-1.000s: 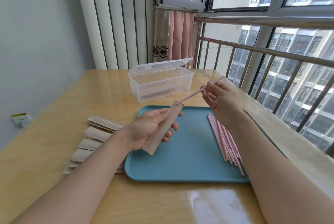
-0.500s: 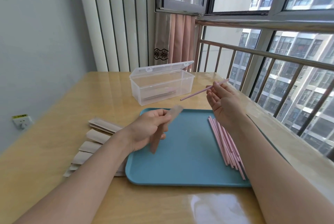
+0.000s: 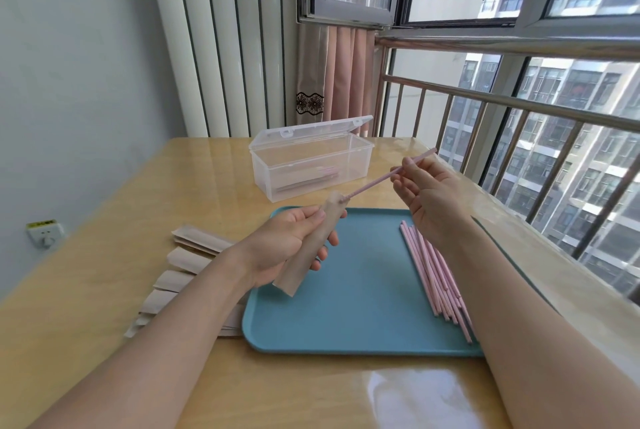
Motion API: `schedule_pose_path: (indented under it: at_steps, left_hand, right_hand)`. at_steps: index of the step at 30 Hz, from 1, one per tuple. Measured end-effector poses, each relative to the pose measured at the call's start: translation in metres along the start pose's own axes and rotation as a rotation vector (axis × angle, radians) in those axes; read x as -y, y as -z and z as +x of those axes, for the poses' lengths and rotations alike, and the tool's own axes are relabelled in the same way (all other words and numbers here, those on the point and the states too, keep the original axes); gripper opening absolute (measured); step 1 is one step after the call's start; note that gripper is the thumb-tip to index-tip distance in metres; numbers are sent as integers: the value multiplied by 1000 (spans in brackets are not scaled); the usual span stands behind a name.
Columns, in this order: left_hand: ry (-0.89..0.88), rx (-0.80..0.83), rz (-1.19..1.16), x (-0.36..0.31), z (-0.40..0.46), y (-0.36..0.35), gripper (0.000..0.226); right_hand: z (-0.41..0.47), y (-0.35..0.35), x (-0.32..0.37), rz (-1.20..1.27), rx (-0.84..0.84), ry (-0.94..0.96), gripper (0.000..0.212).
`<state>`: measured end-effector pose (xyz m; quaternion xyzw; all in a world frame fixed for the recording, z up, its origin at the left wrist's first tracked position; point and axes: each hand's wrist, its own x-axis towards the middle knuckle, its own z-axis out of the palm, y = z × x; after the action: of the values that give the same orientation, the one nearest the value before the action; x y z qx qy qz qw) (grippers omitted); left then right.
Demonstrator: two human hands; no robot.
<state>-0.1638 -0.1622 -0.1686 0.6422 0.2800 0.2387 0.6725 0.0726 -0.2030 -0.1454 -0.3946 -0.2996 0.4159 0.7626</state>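
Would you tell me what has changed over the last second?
Half a second ago the straw hung clear of the sleeve; now the right hand has brought its tip to the sleeve's mouth, and the left hand has turned the sleeve broad side up. Both grips held. The tray, loose straws, box and spare sleeves stayed put.

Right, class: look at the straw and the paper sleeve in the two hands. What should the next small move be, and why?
Probably the right hand should slide the pink straw down into the paper sleeve that the left hand grips. The straw's tip sits just at the sleeve's open top, in line with it, and nearly all its length is outside.
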Motion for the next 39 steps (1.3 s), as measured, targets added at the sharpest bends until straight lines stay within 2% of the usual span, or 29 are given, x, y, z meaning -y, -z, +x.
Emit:
schedule_pose_path:
  at_steps: [7, 12, 21, 28, 36, 39]
  left_hand:
    - [5, 11, 13, -1, -2, 1, 34]
    - [12, 11, 48, -3, -4, 2, 34]
    - [1, 10, 70, -3, -3, 5, 33]
    - [-12, -7, -3, -3, -1, 4, 31]
    - [-26, -21, 22, -2, -1, 5, 31]
    - [-10, -15, 55, -3, -1, 6, 31]
  right_hand:
    - [2, 2, -2, -64, 63, -52, 13]
    - [2, 3, 2, -136, 71, -13, 15]
    - [4, 7, 6, 12, 53, -61, 12]
    - [1, 1, 0, -27, 88, -78, 9]
    - [2, 3, -3, -14, 100, -118, 4]
    - [3, 4, -4, -83, 129, -142, 6]
